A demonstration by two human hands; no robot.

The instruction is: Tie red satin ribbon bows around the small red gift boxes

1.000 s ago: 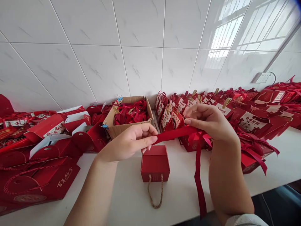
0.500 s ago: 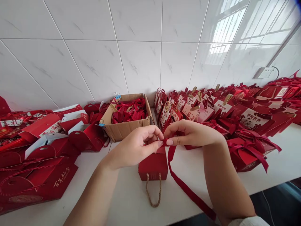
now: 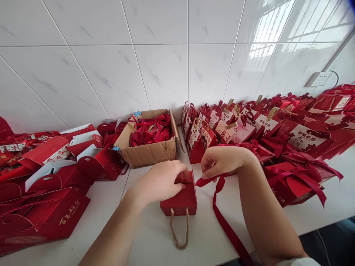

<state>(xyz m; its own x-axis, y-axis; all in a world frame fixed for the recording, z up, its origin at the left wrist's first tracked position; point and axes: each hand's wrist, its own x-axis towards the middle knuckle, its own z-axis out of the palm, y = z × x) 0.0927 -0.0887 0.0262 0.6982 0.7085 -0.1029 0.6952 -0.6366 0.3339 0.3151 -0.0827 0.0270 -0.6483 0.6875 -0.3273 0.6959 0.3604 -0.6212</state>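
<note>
A small red gift box [image 3: 181, 199] with a tan rope handle [image 3: 179, 231] stands on the white counter [image 3: 155, 236] in front of me. My left hand [image 3: 162, 183] lies over the box's top left, fingers curled on its lid. My right hand [image 3: 222, 160] pinches a long red ribbon [image 3: 222, 218] just right of the box. The ribbon trails down past the counter's front edge.
A cardboard box [image 3: 149, 151] full of red ribbons stands behind the gift box. Flat and half-folded red boxes [image 3: 52, 177] pile up at the left. Several finished red gift bags and bow-tied boxes [image 3: 277, 147] crowd the right along the tiled wall.
Both hands have come down from holding the ribbon stretched in the air. The left hand let go of the ribbon and now rests on the gift box; the right hand lowered the ribbon beside it.
</note>
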